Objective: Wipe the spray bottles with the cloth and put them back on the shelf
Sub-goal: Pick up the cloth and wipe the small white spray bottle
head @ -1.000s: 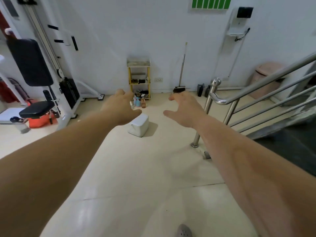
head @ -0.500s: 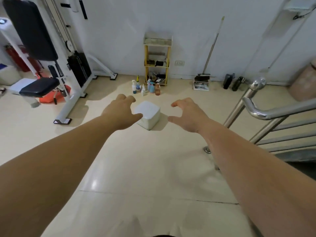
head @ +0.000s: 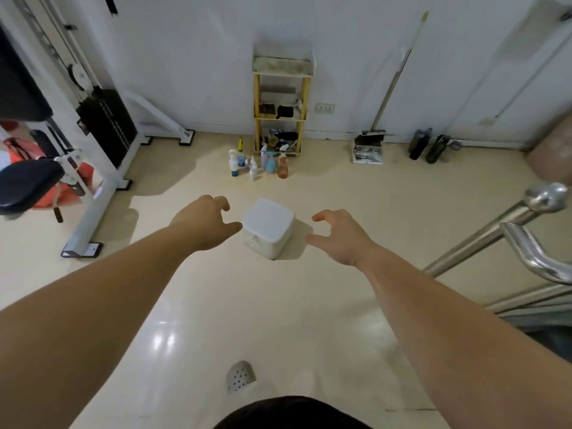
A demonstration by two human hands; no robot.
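Looking down from the head. Holding the left hand point(head: 204, 222) out low, fingers bent a little like a claw, with nothing in it. Holding the right hand point(head: 340, 236) out the same way, half open, with nothing in it too. Can see a white box point(head: 267, 232) on the floor point(head: 278, 305) right between the two hands, left thumb very near its edge; cannot tell if touching. Can see the spray bottles point(head: 270, 162) standing up in a small bunch on the floor, well past the box, straight ahead of both hands and a bit closer to the left one. Can see the yellow shelf point(head: 281, 64) just behind them, against the wall. Cannot find a cloth anywhere. Looks like the very start, nothing wiped yet. Need to go forward and reach down to get a bottle, tall side up
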